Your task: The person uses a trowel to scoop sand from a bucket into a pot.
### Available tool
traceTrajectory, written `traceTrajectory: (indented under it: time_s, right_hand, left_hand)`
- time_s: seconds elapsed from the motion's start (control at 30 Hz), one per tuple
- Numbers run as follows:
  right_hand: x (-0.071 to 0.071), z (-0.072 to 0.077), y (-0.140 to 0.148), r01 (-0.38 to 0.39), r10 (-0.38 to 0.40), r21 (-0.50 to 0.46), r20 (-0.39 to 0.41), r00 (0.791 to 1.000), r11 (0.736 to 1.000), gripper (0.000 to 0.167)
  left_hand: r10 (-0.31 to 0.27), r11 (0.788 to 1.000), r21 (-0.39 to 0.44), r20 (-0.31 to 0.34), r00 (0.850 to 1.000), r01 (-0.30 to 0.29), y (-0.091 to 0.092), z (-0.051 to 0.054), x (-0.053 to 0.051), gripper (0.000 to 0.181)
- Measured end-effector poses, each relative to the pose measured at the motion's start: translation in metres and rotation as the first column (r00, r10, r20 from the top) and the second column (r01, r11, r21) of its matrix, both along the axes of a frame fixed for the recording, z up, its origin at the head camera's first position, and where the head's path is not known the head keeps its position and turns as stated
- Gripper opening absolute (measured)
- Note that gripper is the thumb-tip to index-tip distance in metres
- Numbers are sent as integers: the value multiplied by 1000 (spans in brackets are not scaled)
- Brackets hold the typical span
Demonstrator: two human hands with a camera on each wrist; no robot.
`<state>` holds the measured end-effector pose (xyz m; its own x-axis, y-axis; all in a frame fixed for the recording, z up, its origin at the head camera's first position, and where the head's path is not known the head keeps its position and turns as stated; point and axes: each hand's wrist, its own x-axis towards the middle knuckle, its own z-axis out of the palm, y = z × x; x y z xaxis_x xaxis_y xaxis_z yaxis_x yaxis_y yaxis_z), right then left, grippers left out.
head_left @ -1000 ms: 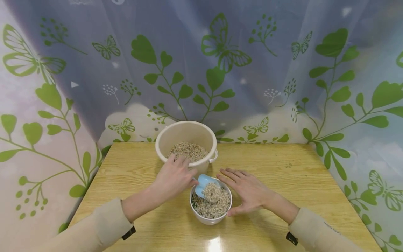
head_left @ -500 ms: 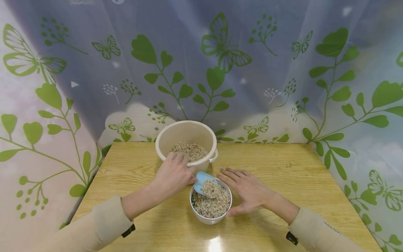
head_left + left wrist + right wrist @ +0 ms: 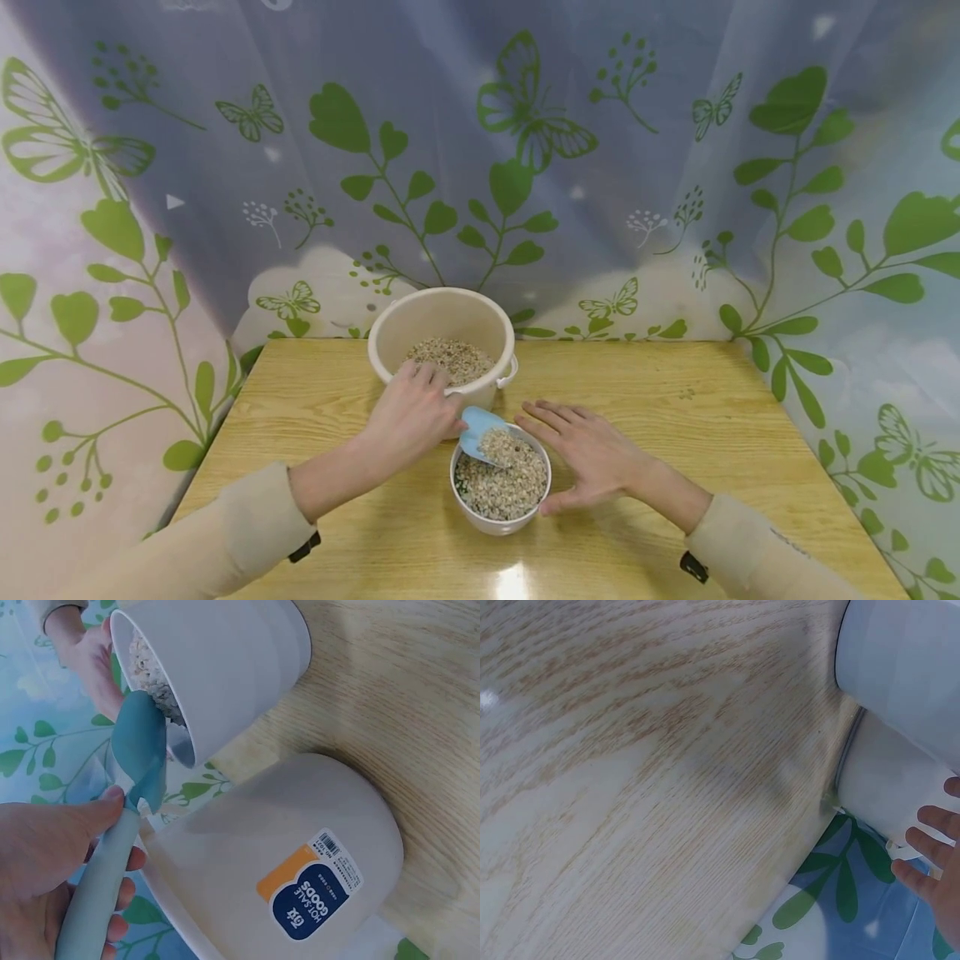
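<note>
My left hand [image 3: 412, 412] grips the handle of a light blue scoop [image 3: 472, 427], fingers wrapped round it in the left wrist view. The scoop's head tilts down over a white bowl [image 3: 497, 527] heaped with mixed grains [image 3: 504, 492], and some grain lies at its lip, running into the heap. Beside the bowl's right side, my right hand [image 3: 588, 454] has its fingers spread straight, with the thumb at the rim; whether it presses there I cannot tell. Just behind the bowl stands a cream bucket [image 3: 491, 329] with more grain inside.
The bucket's white handle [image 3: 508, 372] hangs at its right side, and a label [image 3: 311, 889] shows on its wall. A wooden table [image 3: 637, 379] carries everything. Behind it hangs a patterned curtain [image 3: 450, 100] with green leaves and butterflies.
The scoop has drawn back slightly up and to the left, and less grain sits in it as grain slides into the bowl. My right hand has stayed in place.
</note>
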<state>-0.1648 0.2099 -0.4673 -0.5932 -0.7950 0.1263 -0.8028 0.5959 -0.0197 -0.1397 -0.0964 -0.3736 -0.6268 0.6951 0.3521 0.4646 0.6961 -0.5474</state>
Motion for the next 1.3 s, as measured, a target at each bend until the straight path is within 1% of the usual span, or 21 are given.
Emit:
traceTrajectory:
  time_s: [0.17, 0.43, 0.63, 0.8, 0.9, 1.03, 1.3]
  right_hand:
    - [1, 0, 0, 0, 0, -1, 5, 1000, 1000, 120]
    - [1, 2, -1, -7, 7, -2, -20, 1000, 1000, 121]
    - [1, 1, 0, -13, 13, 1, -32, 999, 1000, 122]
    - [2, 1, -1, -2, 2, 6, -13, 1000, 1000, 122]
    - [2, 2, -1, 18, -19, 7, 20, 1000, 1000, 122]
    - [2, 2, -2, 37, -37, 4, 47, 998, 999, 123]
    - [2, 2, -2, 39, -39, 11, 46, 998, 999, 123]
  left_hand:
    - [14, 1000, 5, -10, 1000, -14, -3, 3, 3, 50]
    - [60, 998, -33, -48, 997, -62, -10, 5, 7, 55]
    - [93, 994, -51, -38, 995, -95, -15, 8, 10, 57]
    - [115, 992, -54, -20, 993, -116, -18, 12, 13, 56]
    - [122, 991, -54, -23, 992, -123, -20, 14, 15, 55]
    - [127, 990, -58, -44, 991, -129, -22, 16, 18, 54]
    - [112, 991, -70, -74, 991, -117, -28, 17, 20, 52]
